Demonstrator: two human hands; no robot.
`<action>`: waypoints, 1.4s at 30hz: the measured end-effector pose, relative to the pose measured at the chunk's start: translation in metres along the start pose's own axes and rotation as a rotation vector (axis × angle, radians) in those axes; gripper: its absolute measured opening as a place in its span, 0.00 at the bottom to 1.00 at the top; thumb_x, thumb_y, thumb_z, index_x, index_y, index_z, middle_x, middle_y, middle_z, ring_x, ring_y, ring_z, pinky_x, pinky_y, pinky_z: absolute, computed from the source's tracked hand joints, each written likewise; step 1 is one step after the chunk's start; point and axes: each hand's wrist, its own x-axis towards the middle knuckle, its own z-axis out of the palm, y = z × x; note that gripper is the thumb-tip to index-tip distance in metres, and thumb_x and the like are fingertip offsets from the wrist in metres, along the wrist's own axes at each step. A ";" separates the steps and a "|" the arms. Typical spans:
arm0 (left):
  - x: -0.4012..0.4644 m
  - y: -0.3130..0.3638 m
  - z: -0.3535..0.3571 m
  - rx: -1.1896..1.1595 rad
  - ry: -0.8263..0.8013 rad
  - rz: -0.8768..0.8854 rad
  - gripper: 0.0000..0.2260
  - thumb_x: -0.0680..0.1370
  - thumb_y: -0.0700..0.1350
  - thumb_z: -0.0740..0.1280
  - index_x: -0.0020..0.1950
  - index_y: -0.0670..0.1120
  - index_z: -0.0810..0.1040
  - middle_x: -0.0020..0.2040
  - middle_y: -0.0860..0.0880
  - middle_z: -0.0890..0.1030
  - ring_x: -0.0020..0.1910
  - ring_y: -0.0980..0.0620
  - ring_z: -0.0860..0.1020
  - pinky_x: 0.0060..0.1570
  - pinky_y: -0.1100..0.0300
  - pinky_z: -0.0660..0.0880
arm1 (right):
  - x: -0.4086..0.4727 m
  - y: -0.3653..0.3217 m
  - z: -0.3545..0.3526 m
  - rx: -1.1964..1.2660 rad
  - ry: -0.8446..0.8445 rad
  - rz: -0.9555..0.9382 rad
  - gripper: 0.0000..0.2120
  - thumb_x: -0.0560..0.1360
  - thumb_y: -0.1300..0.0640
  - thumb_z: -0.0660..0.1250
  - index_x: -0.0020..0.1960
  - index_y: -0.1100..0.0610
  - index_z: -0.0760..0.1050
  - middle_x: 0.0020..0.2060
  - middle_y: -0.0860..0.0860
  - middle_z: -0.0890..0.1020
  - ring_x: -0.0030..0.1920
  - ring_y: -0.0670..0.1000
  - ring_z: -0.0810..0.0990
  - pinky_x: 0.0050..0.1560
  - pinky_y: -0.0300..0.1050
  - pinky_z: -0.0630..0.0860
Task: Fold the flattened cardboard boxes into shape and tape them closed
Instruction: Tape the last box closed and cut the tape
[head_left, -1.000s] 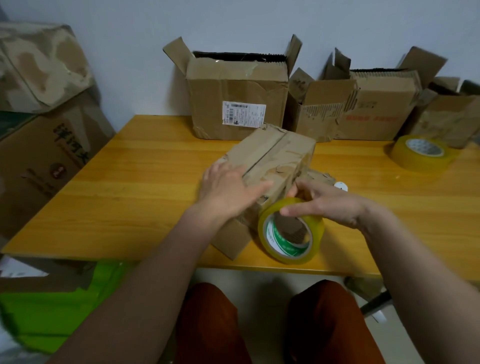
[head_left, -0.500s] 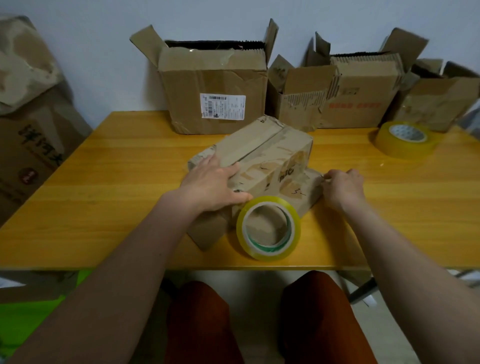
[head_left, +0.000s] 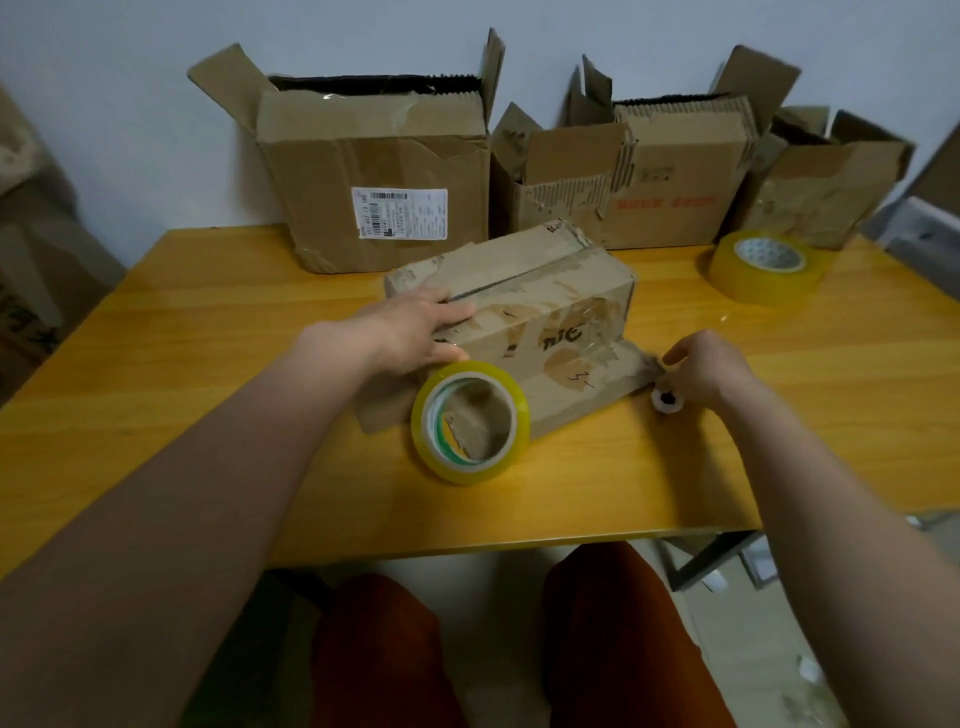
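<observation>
A yellow wooden table (head_left: 218, 332) against a pale wall (head_left: 130, 62) — rust-red trousers (head_left: 374, 649) below its edge.

right hand (head_left: 698, 366) fingertips hidden, label (head_left: 400, 213) unreadable

Legible markings, by item:

1. Folded cardboard box (head_left: 540, 306), front face: dark handwritten scrawl resembling "nic"; exact letters uncertain.
2. Front flap (head_left: 582, 387) of the same box, lying on the table: handwritten mark resembling "3" followed by a short dash.
3. Large open carton (head_left: 374, 171) at the back left: white shipping label (head_left: 399, 213) with a barcode along its top and lines of small print, too blurred to read.
4. Open carton (head_left: 675, 192) at the back right: one row of red printed characters, blurred, unreadable.
</observation>
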 end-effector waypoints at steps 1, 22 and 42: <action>0.003 0.001 -0.001 -0.016 0.013 0.006 0.28 0.79 0.58 0.64 0.77 0.61 0.57 0.79 0.52 0.54 0.78 0.48 0.52 0.74 0.49 0.56 | -0.001 0.001 -0.002 -0.030 -0.025 -0.003 0.15 0.71 0.59 0.73 0.57 0.61 0.79 0.54 0.60 0.80 0.51 0.58 0.78 0.46 0.48 0.74; -0.003 0.010 0.031 -0.719 0.650 -0.113 0.36 0.76 0.44 0.71 0.78 0.51 0.55 0.70 0.50 0.70 0.71 0.52 0.66 0.73 0.55 0.56 | -0.055 -0.108 -0.011 0.950 -0.193 -0.521 0.18 0.83 0.51 0.54 0.56 0.66 0.71 0.40 0.56 0.85 0.48 0.50 0.84 0.56 0.44 0.76; -0.035 0.011 0.110 -1.411 0.246 -0.201 0.13 0.74 0.32 0.69 0.52 0.48 0.76 0.42 0.53 0.85 0.38 0.59 0.82 0.30 0.65 0.75 | -0.034 -0.168 0.048 0.569 -0.162 -0.692 0.15 0.82 0.47 0.54 0.40 0.54 0.67 0.37 0.47 0.71 0.37 0.44 0.68 0.36 0.36 0.64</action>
